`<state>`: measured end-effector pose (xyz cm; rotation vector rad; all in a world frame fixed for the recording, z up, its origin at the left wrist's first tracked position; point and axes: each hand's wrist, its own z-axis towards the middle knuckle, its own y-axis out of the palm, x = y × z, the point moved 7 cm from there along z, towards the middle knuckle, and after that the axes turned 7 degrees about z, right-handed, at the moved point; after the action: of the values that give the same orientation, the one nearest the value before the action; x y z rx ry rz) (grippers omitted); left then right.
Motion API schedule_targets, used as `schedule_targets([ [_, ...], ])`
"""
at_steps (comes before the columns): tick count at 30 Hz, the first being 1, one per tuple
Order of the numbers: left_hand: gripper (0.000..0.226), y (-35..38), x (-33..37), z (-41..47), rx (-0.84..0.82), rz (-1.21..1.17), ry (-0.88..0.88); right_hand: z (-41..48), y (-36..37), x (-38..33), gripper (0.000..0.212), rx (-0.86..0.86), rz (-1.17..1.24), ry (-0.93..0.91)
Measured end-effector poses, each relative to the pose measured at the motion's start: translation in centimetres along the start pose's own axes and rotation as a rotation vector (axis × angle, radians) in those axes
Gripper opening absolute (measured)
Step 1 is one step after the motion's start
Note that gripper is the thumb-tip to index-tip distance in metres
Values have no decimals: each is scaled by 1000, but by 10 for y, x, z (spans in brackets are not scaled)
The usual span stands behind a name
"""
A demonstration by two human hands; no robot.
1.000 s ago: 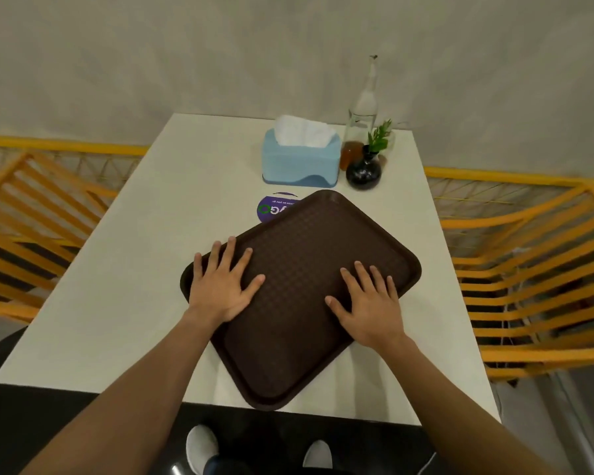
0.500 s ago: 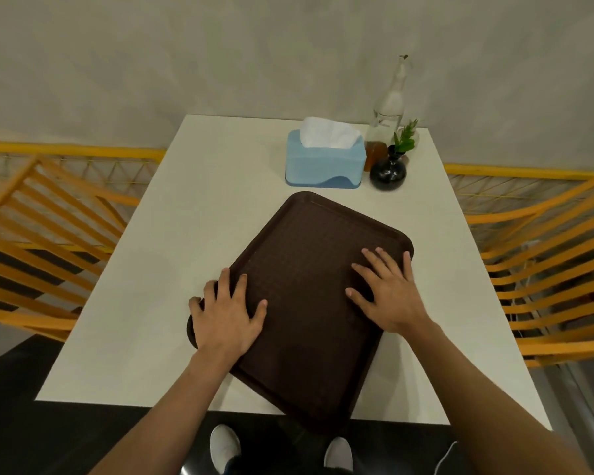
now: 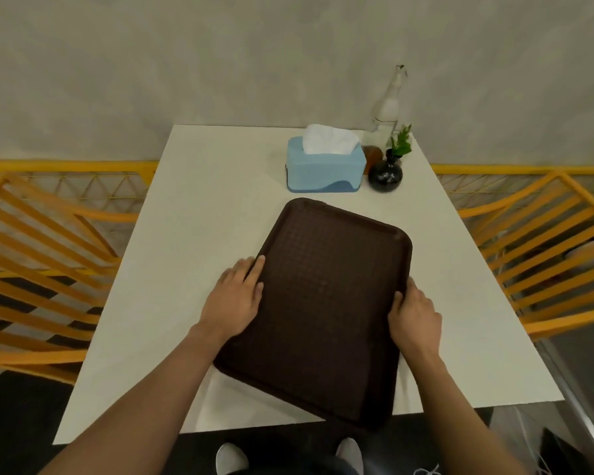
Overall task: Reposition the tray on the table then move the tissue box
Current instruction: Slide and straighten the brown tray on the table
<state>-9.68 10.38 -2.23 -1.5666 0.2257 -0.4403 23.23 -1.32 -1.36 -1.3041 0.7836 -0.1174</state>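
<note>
Both hands, left and right, grip the tray's sides, its near corner overhanging the table; the tissue box beyond the tray waits untouched.

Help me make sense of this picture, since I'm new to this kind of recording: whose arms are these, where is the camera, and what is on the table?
There is no machine here. The arms belong to a person wearing a wide-angle camera on their head, which looks forward and down, so you see the scene as they do.

In front of them is a white table with yellow chairs at either side. On it lies a dark brown tray, turned at an angle, its near corner past the table's edge. The left hand grips its left edge and the right hand its right edge.

Farther back stand a blue tissue box, a small black vase with a green sprig, and a glass bottle. Nobody touches those.
</note>
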Motion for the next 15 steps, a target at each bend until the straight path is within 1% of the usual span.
schedule_targets([
  [5,60,3,-22,-17,25,-39,-61,0,11,-22,49,-30,1,-23],
  [9,60,2,-43,-33,20,-35,-134,7,22,-49,50,-79,-42,-91],
  [15,60,-1,-69,-52,33,-61,-290,27,42,-94,51,-141,-100,-211],
])
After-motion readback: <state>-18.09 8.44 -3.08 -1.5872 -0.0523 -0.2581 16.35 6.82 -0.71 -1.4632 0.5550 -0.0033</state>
